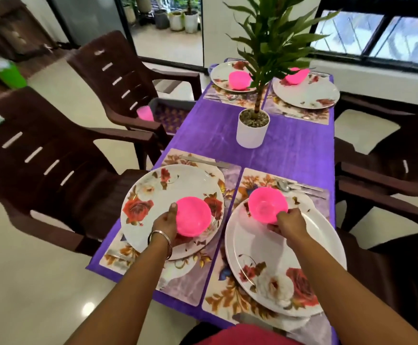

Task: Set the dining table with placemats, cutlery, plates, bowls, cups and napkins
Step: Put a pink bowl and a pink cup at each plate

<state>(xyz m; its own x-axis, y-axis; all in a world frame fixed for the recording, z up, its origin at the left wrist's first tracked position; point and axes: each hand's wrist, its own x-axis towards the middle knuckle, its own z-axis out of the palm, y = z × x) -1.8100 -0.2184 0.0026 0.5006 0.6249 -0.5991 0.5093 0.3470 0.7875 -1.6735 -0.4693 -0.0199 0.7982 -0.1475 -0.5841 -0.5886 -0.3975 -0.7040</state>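
Pink bowls [193,216] [267,204] going onto near floral plates [153,195] [302,245], plant pot [252,130] side. My left hand [164,224] grips one, right hand [288,222] pinches other. Far plates past pot already bowled; placemats, cutlery down. No cups or napkins on table yet.

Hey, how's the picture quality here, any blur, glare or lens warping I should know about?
Head view: wide-angle warping bows the chairs and window frame near the edges; daylight through the window blows out the panes; a glare spot sits on the floor; the pink bowls are oversaturated and lose surface detail; the green container at far left is smeared; both hands, left and right, look fairly sharp.
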